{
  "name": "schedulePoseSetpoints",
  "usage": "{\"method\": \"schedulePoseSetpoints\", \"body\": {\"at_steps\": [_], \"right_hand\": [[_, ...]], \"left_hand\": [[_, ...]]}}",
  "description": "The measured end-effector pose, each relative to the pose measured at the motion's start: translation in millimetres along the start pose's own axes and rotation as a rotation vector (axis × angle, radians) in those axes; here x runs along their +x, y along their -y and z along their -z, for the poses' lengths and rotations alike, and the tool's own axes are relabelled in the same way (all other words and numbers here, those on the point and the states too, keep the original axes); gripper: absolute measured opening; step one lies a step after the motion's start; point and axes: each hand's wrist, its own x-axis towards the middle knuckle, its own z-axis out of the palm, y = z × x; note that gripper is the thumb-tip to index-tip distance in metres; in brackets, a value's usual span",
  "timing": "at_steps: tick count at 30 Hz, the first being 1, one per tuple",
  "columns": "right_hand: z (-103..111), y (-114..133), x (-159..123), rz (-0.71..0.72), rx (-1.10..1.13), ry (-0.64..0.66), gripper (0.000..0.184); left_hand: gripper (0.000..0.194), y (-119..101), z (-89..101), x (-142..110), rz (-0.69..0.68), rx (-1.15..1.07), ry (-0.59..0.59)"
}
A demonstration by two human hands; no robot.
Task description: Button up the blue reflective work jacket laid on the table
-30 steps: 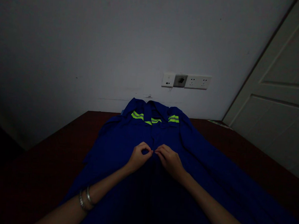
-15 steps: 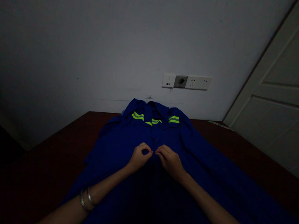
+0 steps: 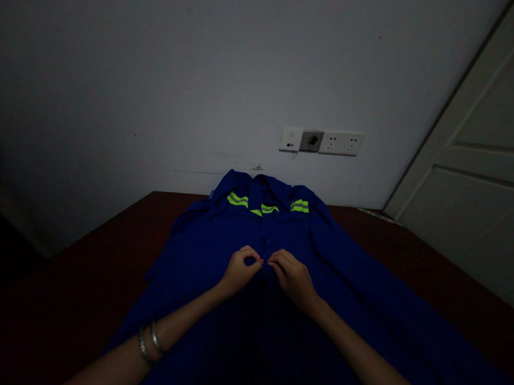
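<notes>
A blue work jacket [image 3: 220, 231] with yellow-green reflective strips [image 3: 238, 199] across the chest lies spread out, its collar toward the wall. Over its front seam, my left hand [image 3: 241, 271] is closed in a pinch, thumb and forefinger forming a ring. Facing it just to the right, my right hand [image 3: 293, 276] pinches too, the fingertips of both hands almost meeting. Both sets of fingertips are at the jacket's front opening; the bit of cloth or fastening between them is too dark and small to make out. Two bracelets [image 3: 151, 341] circle my left forearm.
The jacket rests on a dark reddish-brown tabletop [image 3: 123, 236] against a pale wall [image 3: 180, 83]. Wall sockets [image 3: 342, 143] sit above the table. A white panelled door [image 3: 479, 177] stands on the right, with a thin flat strip [image 3: 380, 215] near its foot.
</notes>
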Motion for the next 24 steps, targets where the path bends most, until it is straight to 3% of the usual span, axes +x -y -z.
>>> {"method": "schedulePoseSetpoints", "body": {"at_steps": [7, 13, 16, 18, 21, 24], "right_hand": [[-2.3, 0.4, -0.1, 0.037, -0.034, -0.018, 0.018], [1.4, -0.3, -0.6, 0.186, -0.241, 0.04, 0.021], [3.8, -0.7, -0.9, 0.212, -0.278, 0.038, 0.022], [4.2, -0.8, -1.0, 0.191, -0.248, 0.026, 0.021], [2.9, -1.6, -1.0, 0.139, -0.19, 0.002, 0.02], [1.0, -2.9, -1.0, 0.12, -0.165, -0.007, 0.019]], "left_hand": [[0.008, 4.2, 0.3, 2.4, 0.143, -0.103, 0.015], [0.006, 8.5, -2.2, 3.6, 0.254, -0.147, 0.043], [0.004, 7.7, -1.2, 3.0, 0.171, -0.144, 0.015], [0.013, 5.9, 0.7, 2.3, 0.062, -0.131, 0.01], [0.019, 3.4, 3.5, 0.7, -0.061, -0.085, 0.078], [0.02, 4.1, 3.9, -1.3, -0.084, -0.019, 0.141]]}}
